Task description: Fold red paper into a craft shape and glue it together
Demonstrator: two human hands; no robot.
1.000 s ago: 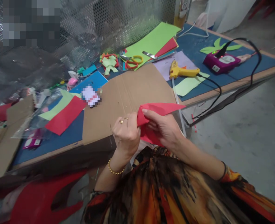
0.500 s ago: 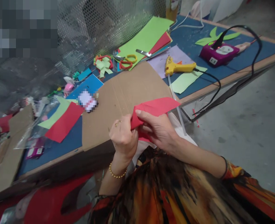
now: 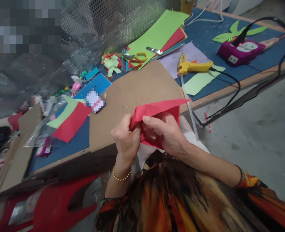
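Note:
A sheet of red paper (image 3: 157, 108), folded over on itself, is held just above the front edge of the brown cardboard (image 3: 142, 83). My left hand (image 3: 126, 138) is closed on the paper's left end, its fingers curled in. My right hand (image 3: 168, 132) is partly inside the fold, thumb toward the left end and fingers bent against the paper; some fingertips are hidden. A yellow glue gun (image 3: 195, 66) lies beyond the paper to the right, its clear glue stick (image 3: 191, 112) hanging past the table edge.
Scissors (image 3: 137, 59) and green sheets (image 3: 159, 30) lie at the back. A purple power box (image 3: 240, 50) with a black cable sits far right. On the left are a phone (image 3: 95, 101), a red strip (image 3: 72, 122) and a plastic bag (image 3: 39, 132).
The red paper's fold has opened wider, and my right hand's fingers have moved into it. My left hand keeps its grip on the left end. The view has shifted slightly.

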